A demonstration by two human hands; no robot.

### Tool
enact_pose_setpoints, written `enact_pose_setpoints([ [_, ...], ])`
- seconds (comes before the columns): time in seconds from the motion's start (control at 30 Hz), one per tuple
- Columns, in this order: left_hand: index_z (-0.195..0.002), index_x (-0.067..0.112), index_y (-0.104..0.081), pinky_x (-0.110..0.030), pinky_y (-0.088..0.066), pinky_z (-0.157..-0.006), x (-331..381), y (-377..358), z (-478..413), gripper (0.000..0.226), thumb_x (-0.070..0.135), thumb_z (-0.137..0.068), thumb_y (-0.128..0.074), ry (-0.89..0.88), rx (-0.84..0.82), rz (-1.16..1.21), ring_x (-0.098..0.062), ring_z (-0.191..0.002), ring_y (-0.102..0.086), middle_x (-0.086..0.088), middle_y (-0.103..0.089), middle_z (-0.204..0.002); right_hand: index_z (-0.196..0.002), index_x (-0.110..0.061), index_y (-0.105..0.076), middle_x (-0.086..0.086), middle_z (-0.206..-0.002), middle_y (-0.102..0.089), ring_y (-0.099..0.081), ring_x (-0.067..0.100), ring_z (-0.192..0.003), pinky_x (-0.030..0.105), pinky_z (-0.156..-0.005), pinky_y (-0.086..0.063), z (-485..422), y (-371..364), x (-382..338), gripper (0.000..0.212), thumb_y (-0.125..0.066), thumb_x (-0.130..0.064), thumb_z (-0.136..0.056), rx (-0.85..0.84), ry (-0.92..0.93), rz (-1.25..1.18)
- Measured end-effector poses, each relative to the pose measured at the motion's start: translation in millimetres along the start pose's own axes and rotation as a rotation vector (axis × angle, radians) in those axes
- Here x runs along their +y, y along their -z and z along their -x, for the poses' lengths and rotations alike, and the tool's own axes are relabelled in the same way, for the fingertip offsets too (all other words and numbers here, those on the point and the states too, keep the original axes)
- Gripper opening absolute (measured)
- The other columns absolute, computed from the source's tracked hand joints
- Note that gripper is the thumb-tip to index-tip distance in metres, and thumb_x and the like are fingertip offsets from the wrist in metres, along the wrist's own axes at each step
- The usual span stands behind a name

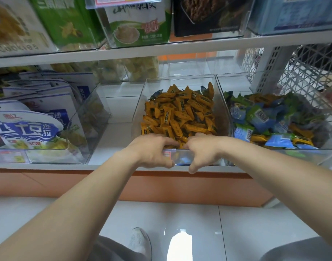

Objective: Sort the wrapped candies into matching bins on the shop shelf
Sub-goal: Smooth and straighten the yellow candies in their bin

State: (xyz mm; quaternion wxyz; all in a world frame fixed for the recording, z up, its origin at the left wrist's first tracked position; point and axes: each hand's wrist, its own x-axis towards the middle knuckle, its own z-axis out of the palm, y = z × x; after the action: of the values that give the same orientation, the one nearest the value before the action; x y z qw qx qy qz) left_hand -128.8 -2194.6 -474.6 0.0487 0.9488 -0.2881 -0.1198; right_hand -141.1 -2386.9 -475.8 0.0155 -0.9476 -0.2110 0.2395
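Note:
A clear bin (142, 102) in the middle of the lower shelf holds a heap of orange wrapped candies (180, 113), with a few blue ones at its back. To its right, another clear bin (220, 85) holds mixed blue, green and orange candies (264, 117). My left hand (152, 151) and my right hand (202, 149) both grip the front rim of the middle bin, fingers curled over the edge into the bin and thumbs down on its front face. The fingertips are hidden among the orange candies.
A clear bin (89, 117) at the left holds blue and white snack bags. The upper shelf (161, 51) carries boxes in clear bins. A white lattice basket (312, 72) stands at the far right. Below are an orange shelf base, tiled floor and my shoe (138, 242).

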Motion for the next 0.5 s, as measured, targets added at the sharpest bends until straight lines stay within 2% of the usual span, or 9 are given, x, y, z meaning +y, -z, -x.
enact_pose_setpoints([
  [0.17, -0.136, 0.044, -0.051, -0.034, -0.05, -0.088, -4, 1, -1, 0.067, 0.058, -0.073, -0.069, -0.012, -0.013, 0.033, -0.015, -0.114, -0.057, 0.012, -0.062, -0.129, -0.102, -0.021, -0.061, -0.003, -0.097, -0.056, -0.042, 0.019, -0.1, 0.043, -0.08, -0.052, 4, -5, 3, 0.049, -0.071, -0.06, -0.074, 0.062, 0.008, 0.006],
  [0.3, -0.138, 0.042, -0.051, -0.034, -0.05, -0.093, -4, 3, -2, 0.068, 0.056, -0.075, -0.073, -0.023, -0.041, 0.067, -0.012, -0.118, -0.057, 0.013, -0.061, -0.133, -0.126, -0.023, -0.056, -0.004, -0.114, -0.054, -0.04, 0.021, -0.113, 0.042, -0.087, -0.051, 5, -6, 2, 0.065, -0.07, -0.06, -0.075, 0.086, 0.035, 0.024],
  [0.4, -0.137, 0.041, -0.052, -0.034, -0.051, -0.091, -4, 4, -2, 0.067, 0.056, -0.075, -0.072, -0.02, -0.045, 0.08, -0.012, -0.115, -0.058, 0.013, -0.062, -0.131, -0.133, -0.031, -0.053, -0.008, -0.096, -0.055, -0.039, 0.021, -0.11, 0.04, -0.084, -0.049, 5, 0, 0, 0.066, -0.07, -0.06, -0.077, -0.017, 0.012, -0.064],
  [0.5, -0.133, 0.042, -0.054, -0.034, -0.052, -0.087, 0, 1, -1, 0.064, 0.055, -0.073, -0.07, -0.005, -0.012, 0.065, -0.014, -0.109, -0.059, 0.013, -0.064, -0.125, -0.122, -0.026, -0.059, -0.007, -0.089, -0.055, -0.046, 0.02, -0.098, 0.036, -0.075, -0.049, 2, 6, -3, 0.057, -0.071, -0.059, -0.077, -0.073, -0.006, -0.043],
])
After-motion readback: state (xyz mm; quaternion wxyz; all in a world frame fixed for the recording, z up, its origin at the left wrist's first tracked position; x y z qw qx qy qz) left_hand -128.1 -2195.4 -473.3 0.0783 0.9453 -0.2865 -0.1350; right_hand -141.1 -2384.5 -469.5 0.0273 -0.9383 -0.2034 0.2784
